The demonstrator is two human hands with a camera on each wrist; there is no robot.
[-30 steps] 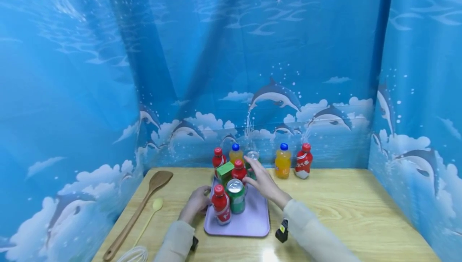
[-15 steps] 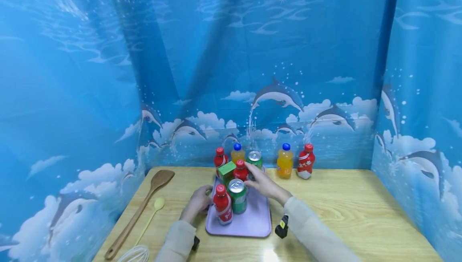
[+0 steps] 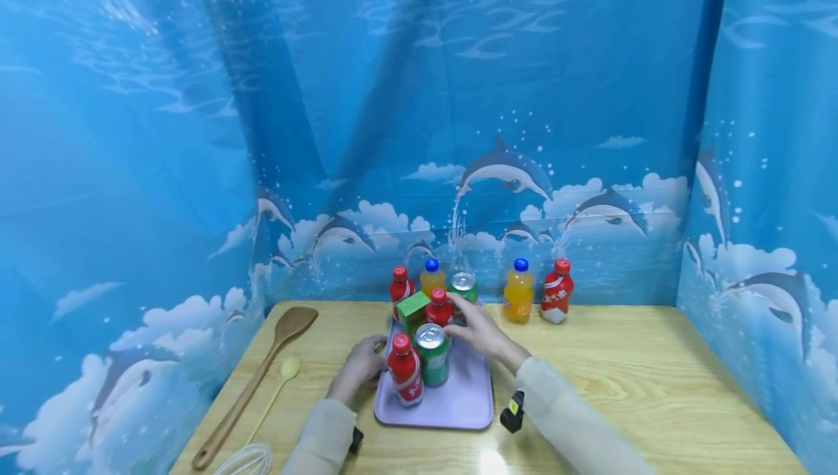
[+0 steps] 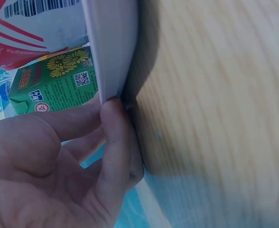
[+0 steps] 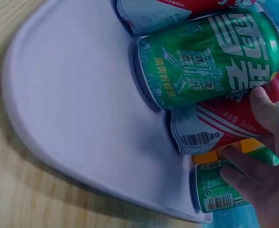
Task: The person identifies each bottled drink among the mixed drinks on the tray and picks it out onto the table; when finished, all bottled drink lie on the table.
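My left hand (image 3: 358, 369) pinches the left rim of the lilac tray (image 3: 452, 411), thumb and fingers on the tray edge in the left wrist view. My right hand (image 3: 484, 333) holds a red-capped red bottle (image 3: 439, 309) in the middle of the tray; its thumb lies on the bottle in the right wrist view. Just in front stands a green soda can (image 3: 434, 364), with another red bottle (image 3: 406, 377) to its left. A green drink carton (image 3: 412, 309) is left of the held bottle. Behind are a red bottle (image 3: 401, 289), an orange juice bottle (image 3: 432, 278) and a second green can (image 3: 464, 286).
Right of the tray, at the back of the wooden table (image 3: 628, 388), stand an orange bottle (image 3: 519, 296) and a red bottle (image 3: 557, 293). At left lie a wooden spatula (image 3: 258, 380), a yellow spoon (image 3: 278, 391) and a white whisk (image 3: 247, 460). A blue dolphin curtain (image 3: 366, 133) surrounds the table.
My right hand's fingers have lowered and closed in around the middle red bottle, uncovering the green can behind. My left hand stays at the tray rim. The head view has shifted slightly.
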